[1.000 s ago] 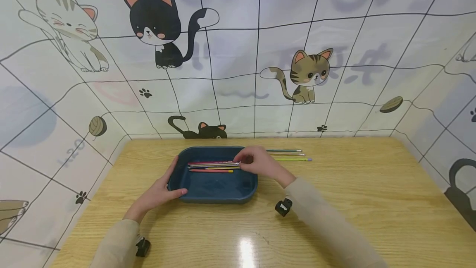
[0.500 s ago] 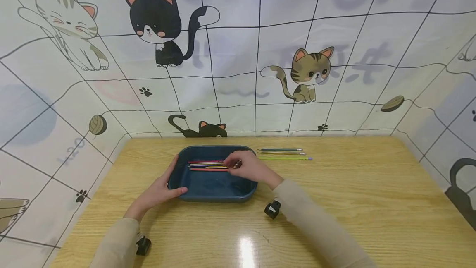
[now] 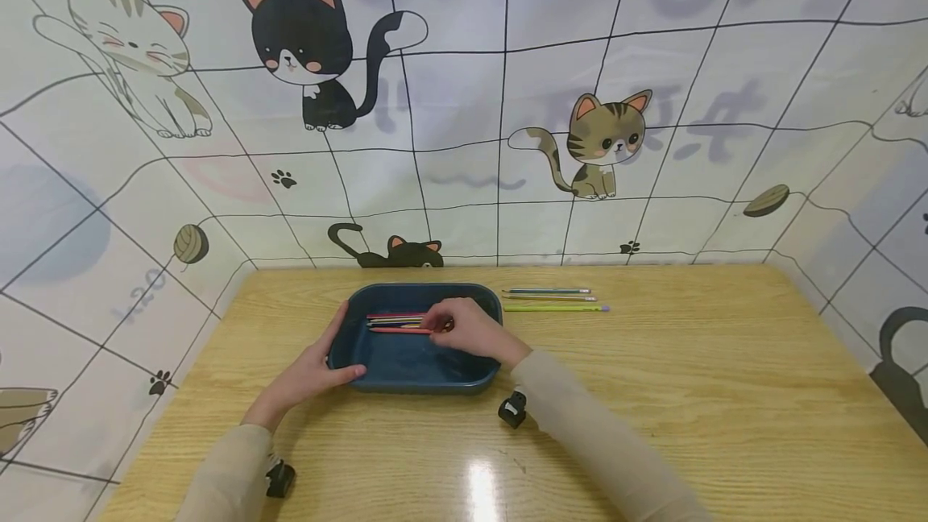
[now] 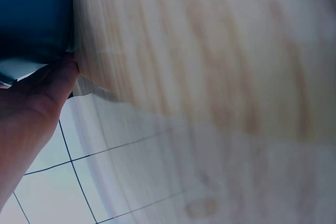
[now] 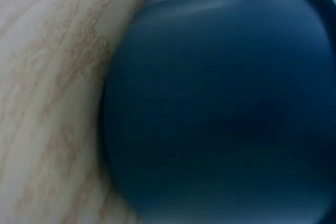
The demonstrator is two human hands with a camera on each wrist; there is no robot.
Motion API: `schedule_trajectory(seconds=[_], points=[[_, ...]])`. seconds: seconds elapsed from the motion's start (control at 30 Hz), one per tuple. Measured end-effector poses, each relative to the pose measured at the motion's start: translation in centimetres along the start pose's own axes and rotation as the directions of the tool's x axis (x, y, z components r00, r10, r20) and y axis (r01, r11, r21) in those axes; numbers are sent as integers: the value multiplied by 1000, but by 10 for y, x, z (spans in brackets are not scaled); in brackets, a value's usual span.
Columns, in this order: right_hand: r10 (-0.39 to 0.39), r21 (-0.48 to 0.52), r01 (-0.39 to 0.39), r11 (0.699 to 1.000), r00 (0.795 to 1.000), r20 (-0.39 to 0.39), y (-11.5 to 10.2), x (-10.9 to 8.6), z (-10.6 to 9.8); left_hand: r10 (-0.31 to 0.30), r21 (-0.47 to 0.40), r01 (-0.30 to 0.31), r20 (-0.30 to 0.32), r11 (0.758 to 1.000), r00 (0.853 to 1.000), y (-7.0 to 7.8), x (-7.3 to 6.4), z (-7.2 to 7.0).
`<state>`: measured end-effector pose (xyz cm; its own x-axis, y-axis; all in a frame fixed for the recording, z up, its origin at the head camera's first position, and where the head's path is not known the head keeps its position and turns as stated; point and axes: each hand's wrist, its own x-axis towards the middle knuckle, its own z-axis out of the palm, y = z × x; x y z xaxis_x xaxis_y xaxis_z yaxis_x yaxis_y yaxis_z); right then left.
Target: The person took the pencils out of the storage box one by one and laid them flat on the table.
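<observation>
A dark blue rectangular tray (image 3: 413, 373) sits on the wooden table. My left hand (image 3: 315, 369) holds its left end, thumb over the near rim and fingers along the outer wall. Inside the tray, several coloured pencils (image 3: 395, 324) lie side by side, a coral-red pencil (image 3: 399, 330) nearest me. My right hand (image 3: 470, 330) reaches over the tray's right side, thumb and fingers curled around the pencils' right ends, which it partly hides. The left wrist view shows fingers of the left hand (image 4: 37, 106) at the tray's edge; the right wrist view shows mostly blue tray wall (image 5: 210, 87).
Right of the tray, near the table's back edge, lie a yellow-green pencil (image 3: 558, 308), a brownish pencil (image 3: 551, 298) and a dark green pencil (image 3: 547, 291). A cat-patterned sheet (image 3: 464, 103) stands behind and beside the wooden table (image 3: 696, 369).
My right hand has slid left along the pencils, from their right ends toward the tray's middle, uncovering more of the pencils on the table. The left hand and tray stay put.
</observation>
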<state>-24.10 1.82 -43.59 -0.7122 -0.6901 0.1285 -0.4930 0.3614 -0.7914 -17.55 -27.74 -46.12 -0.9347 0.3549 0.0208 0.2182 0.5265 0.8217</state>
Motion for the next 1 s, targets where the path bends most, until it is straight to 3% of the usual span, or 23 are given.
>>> schedule_trajectory(seconds=[0.5, 1.0], points=[[58, -32, -58, 998, 998, -7, 2, 13, 11, 3, 1, -3, 0, 1000, 1000, -1, 1, 0], [123, -180, -116, 977, 992, 32, 7, 20, 17, 3, 15, -3, 0, 1000, 1000, 0, 1, -1]])
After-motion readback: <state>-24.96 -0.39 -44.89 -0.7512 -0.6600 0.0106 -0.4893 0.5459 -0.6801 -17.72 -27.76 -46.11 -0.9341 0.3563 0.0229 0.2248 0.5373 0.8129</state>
